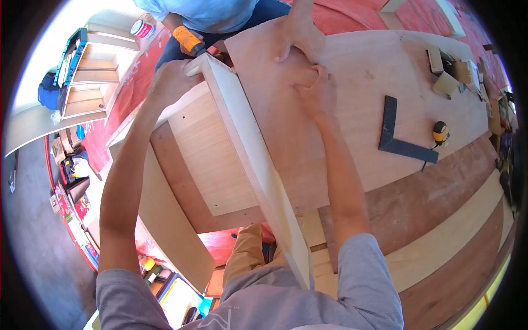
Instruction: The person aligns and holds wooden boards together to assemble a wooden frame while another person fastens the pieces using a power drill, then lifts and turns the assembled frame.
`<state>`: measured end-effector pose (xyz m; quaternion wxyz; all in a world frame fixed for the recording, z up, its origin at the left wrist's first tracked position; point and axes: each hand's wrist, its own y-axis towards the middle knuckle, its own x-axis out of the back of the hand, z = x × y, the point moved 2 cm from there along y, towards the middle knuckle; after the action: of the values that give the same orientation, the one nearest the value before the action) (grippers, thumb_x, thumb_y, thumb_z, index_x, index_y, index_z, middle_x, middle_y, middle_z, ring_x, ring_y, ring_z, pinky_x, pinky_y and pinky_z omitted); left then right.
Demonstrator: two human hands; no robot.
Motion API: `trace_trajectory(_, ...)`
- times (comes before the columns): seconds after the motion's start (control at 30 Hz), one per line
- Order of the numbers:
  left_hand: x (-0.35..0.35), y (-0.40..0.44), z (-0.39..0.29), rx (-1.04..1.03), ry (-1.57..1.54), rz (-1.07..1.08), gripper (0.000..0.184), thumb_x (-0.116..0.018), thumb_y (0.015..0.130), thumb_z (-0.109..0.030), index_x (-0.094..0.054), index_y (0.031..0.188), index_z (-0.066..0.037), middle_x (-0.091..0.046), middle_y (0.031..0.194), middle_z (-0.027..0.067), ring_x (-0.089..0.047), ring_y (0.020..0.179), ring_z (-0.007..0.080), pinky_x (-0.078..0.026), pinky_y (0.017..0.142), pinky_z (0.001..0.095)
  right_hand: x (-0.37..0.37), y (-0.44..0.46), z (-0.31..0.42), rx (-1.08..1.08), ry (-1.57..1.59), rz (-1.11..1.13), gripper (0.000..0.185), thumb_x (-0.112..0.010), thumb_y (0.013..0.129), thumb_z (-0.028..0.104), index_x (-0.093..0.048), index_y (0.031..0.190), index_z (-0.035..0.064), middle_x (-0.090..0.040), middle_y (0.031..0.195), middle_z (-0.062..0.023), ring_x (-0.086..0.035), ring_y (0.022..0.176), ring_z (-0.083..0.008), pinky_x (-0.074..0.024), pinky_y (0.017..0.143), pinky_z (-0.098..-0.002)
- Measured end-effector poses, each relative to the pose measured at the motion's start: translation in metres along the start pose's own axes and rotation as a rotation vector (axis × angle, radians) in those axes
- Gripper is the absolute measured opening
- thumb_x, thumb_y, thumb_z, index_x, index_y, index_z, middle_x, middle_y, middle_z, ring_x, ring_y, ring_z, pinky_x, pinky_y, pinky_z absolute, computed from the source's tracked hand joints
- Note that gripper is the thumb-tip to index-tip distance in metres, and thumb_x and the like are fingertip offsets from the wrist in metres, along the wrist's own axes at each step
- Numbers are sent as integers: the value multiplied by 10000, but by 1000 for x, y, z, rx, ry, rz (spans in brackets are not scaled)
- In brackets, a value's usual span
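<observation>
A pale wooden frame [242,126] with an upright panel stands in front of me. My left hand [175,81] is closed round the far corner of this frame. A large plywood sheet [352,71] lies to the right of the upright panel. My right hand [317,93] is over the sheet with its fingers bent, and what they hold, if anything, I cannot make out. Just beyond it, a co-worker's hand [301,38] rests on the sheet. Beside my left hand, the co-worker's other hand holds an orange power drill [188,40] at the frame's corner.
On the sheet lie a dark carpenter's square [388,129], a yellow and black tape measure [440,132] and an open small box [459,71]. A shelf unit [96,71] and a paint can [142,29] are at the upper left. Long boards [440,231] lie at the lower right.
</observation>
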<state>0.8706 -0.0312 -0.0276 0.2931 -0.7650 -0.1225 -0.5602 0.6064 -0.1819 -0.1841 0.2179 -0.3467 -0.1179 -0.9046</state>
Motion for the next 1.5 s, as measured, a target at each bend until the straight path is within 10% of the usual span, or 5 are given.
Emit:
trace_trajectory(0.6,-6,5,12,28,12,21,436,-695,786,-447,-700,1064,-111,-700,978,159,-669,921,334,-517,796,442,16,38,-14,-40,-207,165,819,-847,676,399,-494,1279,-28,-663,1107,-184,-658,950,-290,-526,787,-390)
trace_trajectory(0.7,-4,3,8,27,26,26,406,-683,793,-423,-701,1049,-107,-699,960,165,-670,903,340,-517,779,449,29,54,-25,-280,119,630,756,-832,682,386,-521,1184,-85,-645,1083,-250,-671,937,-314,-530,759,-379)
trace_trajectory(0.9,0,0,6,28,-16,-9,359,-695,793,-376,-702,998,-81,-692,925,187,-671,880,354,-509,764,444,132,60,-23,-309,456,170,545,-718,780,296,-551,1138,-79,-669,971,-162,-654,778,-247,-521,711,-375)
trace_trajectory(1.13,-5,3,8,-17,4,1,386,-693,781,-414,-710,1001,-98,-694,945,183,-667,896,362,-520,779,455,126,96,70,16,-576,133,627,-570,830,305,-409,1291,-88,-593,1079,-331,-624,960,-440,-495,853,-507)
trace_trajectory(1.5,-2,-1,8,-43,29,-32,359,-677,792,-409,-712,1005,-122,-699,931,179,-673,883,358,-528,777,471,30,60,31,380,-567,385,704,-634,856,343,-325,1464,166,-411,1402,-225,-456,1244,-441,-448,961,-521)
